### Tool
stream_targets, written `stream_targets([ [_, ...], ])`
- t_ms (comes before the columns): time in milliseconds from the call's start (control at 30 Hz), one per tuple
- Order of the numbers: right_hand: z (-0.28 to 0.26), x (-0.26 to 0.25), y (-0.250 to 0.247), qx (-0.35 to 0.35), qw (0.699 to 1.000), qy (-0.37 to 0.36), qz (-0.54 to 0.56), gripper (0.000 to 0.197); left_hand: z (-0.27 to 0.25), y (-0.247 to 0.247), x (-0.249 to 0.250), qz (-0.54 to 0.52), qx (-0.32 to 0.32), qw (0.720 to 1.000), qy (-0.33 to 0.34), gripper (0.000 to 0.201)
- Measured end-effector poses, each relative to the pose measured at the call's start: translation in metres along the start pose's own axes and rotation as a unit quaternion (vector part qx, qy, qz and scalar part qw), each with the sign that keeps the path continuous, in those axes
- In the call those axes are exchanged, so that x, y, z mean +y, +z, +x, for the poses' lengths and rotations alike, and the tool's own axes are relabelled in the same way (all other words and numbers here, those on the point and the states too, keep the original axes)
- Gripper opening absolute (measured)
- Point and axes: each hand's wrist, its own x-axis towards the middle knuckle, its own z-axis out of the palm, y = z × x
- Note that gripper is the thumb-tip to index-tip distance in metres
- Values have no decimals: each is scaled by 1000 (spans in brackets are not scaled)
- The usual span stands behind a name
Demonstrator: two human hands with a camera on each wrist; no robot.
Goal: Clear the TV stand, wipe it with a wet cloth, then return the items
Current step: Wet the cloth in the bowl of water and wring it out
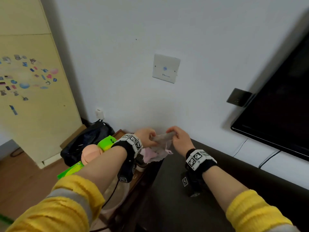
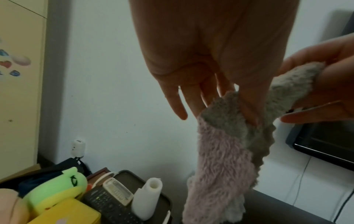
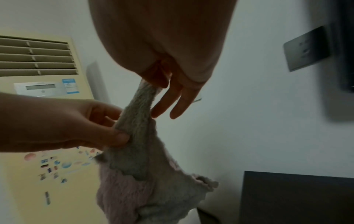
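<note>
Your left forearm hides part of the pink plush toy (image 1: pixel 90 154) and the green plush toy (image 1: pixel 107 142). The television (image 1: pixel 284 104) is cut off by the right edge. Stickers (image 1: pixel 25 77) on the cabinet: blurred, designs unreadable. Wall plate (image 1: pixel 166 68) lettering: too small for you to read.

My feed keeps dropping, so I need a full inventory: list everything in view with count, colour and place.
cloth: 1, grey and pink, held in the air over the stand's left end
TV stand: 1, dark, below the hands
TV: 1, black, right wall
remotes: 2, black and white, side table
plush toy: 1, green-yellow, left
air conditioner: 1, cream, left
left hand: grip pinches cloth
right hand: grip pinches cloth
</note>
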Motion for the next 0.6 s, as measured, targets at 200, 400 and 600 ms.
stream_targets([
  [200,-8,40,-43,32,997,71,9,33,25,20,40,-22,-9,998,58,23],
  [400,-18,47,-60,-33,998,58,-9,49,46,18,74,-57,-18,994,94,36],
  [600,-10,49,-56,-79,990,86,-79,10,64,11,94,9,-94,985,147,31],
])
